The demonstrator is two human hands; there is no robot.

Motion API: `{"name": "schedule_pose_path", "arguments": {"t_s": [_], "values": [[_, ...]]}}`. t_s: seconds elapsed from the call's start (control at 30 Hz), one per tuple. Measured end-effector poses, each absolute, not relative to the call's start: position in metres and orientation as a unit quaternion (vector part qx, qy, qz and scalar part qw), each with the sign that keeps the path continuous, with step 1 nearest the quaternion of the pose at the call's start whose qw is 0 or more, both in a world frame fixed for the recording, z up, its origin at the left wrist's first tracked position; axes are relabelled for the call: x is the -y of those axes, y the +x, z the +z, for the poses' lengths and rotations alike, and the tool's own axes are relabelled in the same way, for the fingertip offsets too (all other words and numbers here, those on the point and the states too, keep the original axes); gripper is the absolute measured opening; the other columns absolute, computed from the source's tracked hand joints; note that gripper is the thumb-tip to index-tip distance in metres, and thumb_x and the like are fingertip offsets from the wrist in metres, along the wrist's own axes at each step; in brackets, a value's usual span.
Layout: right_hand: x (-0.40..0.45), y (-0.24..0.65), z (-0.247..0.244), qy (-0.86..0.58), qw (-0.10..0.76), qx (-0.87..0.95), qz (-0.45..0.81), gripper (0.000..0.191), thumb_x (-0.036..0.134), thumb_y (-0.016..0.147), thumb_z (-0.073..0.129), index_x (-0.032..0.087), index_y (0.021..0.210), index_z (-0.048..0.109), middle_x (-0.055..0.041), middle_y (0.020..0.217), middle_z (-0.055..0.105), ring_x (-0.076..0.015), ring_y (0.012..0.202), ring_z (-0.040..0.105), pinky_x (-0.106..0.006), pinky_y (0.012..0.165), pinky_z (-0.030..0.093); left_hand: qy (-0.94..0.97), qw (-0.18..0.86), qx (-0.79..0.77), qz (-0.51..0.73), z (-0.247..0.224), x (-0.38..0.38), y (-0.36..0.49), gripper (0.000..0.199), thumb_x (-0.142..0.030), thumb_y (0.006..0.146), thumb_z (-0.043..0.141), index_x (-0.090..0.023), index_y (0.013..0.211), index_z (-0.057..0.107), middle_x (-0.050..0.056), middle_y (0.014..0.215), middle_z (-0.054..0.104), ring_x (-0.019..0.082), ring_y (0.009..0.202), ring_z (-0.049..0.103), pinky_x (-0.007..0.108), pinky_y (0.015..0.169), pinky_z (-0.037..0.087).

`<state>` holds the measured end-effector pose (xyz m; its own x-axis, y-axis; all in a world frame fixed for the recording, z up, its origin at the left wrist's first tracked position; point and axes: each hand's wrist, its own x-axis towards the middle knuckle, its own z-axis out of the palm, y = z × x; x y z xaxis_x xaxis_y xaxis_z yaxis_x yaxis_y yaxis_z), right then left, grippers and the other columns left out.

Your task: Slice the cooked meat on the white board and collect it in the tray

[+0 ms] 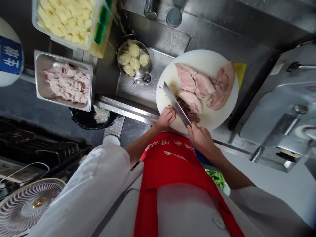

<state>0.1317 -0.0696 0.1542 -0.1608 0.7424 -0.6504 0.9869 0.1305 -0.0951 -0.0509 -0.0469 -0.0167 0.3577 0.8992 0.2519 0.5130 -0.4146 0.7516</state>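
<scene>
My right hand is wrapped round the handle of a broad kitchen knife. The blade slants across the near left part of a round white cutting board. Close to the blade's left side, my left hand rests at the board's edge with its fingers curled together; what they hold, if anything, is hidden. Just right of the blade lies dark brown meat, partly in pieces, against a pale slab of meat. Farther back on the board are larger pink pieces of cooked meat and a rind-edged piece.
Left of the board is a sink holding a metal bowl of peeled pale vegetables. A steel pan of sliced meat and a clear tub of cut potatoes stand farther left. A metal slicing machine is at right.
</scene>
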Motion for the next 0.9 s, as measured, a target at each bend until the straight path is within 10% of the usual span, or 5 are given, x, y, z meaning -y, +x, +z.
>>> {"name": "schedule_pose_path", "arguments": {"t_s": [0.57, 0.9], "values": [[0.043, 0.1, 0.121, 0.622, 0.192, -0.716, -0.252, 0.038, 0.03, 0.104, 0.022, 0.011, 0.11, 0.054, -0.0175, 0.092, 0.071, -0.0224, 0.08, 0.066, -0.03, 0.069, 0.038, 0.758, 0.287, -0.469, 0.35, -0.02, 0.049, -0.052, 0.025, -0.034, 0.101, 0.044, -0.017, 0.104, 0.062, 0.011, 0.099, 0.065, 0.019, 0.094, 0.06, 0.038, 0.085, 0.052], [0.113, 0.153, 0.159, 0.603, 0.223, -0.709, -0.289, 0.027, 0.032, 0.103, 0.031, 0.016, 0.094, 0.051, -0.0068, 0.065, 0.067, -0.0189, 0.057, 0.062, -0.028, 0.054, 0.023, 0.773, 0.257, -0.444, 0.374, -0.022, 0.048, -0.05, 0.018, -0.026, 0.099, 0.047, -0.016, 0.105, 0.061, 0.011, 0.1, 0.065, 0.019, 0.094, 0.06, 0.037, 0.085, 0.051]]}}
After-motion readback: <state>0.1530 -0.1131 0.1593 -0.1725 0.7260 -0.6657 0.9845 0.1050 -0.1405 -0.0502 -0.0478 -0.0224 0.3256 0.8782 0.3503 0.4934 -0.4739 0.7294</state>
